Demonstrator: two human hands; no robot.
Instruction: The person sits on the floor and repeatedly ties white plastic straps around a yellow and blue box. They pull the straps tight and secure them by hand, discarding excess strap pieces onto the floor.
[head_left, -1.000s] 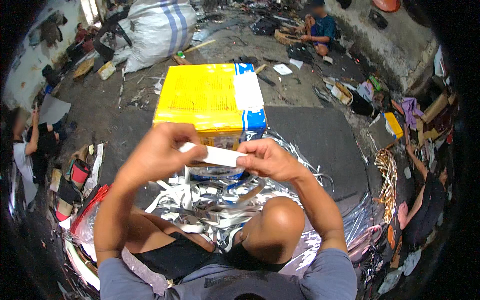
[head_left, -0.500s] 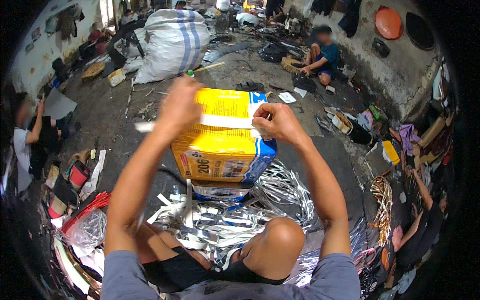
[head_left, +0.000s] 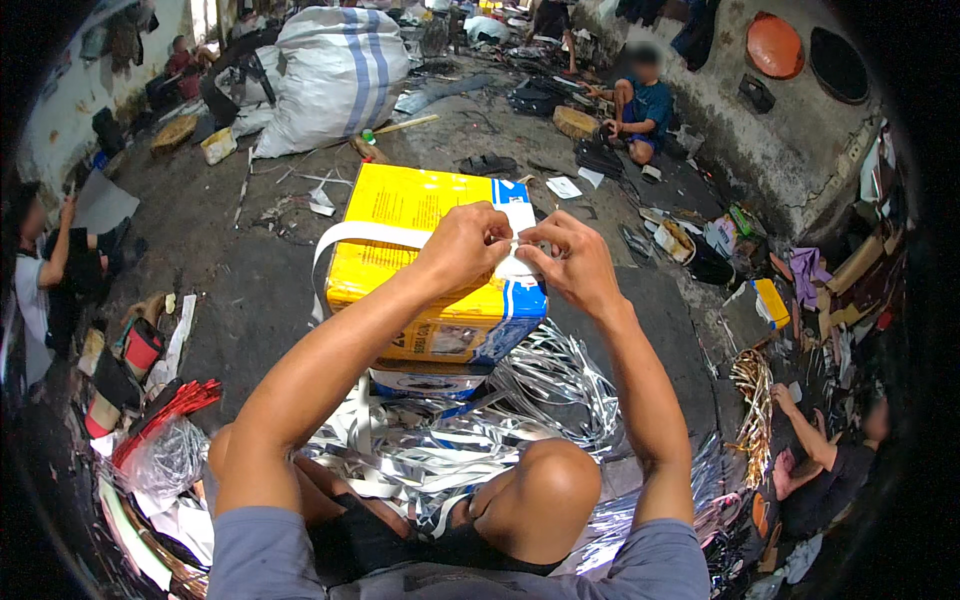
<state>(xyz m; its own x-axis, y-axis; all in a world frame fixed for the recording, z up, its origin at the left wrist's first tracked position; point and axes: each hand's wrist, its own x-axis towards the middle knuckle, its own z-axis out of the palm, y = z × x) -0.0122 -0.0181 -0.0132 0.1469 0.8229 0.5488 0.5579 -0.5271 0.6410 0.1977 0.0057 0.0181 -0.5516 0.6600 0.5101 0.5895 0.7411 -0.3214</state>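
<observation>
A yellow and blue cardboard box [head_left: 400, 197] stands in front of me on top of another box [head_left: 425, 384]. A white strip [head_left: 372, 233] runs across its upper face and curls down over the left edge. My left hand [head_left: 464, 243] is closed in a pinch on this strip, near the box's right side. Close beside it, my right hand [head_left: 577, 262] pinches at the same end with thumb and forefinger. The fingertips of both hands nearly meet over a white patch on the box. What lies exactly between them is too small to tell.
Silver and white strips [head_left: 430, 445] lie heaped around my legs. Red strips [head_left: 175, 420] and a clear plastic bag [head_left: 170, 465] are at left, gold strips [head_left: 752, 410] at right. A big white sack [head_left: 325, 80] stands behind the box. Other people sit left, right and far right.
My left hand has come from the box's left side across to meet my right hand. The strip, flat across the top before, now bows at the left edge.
</observation>
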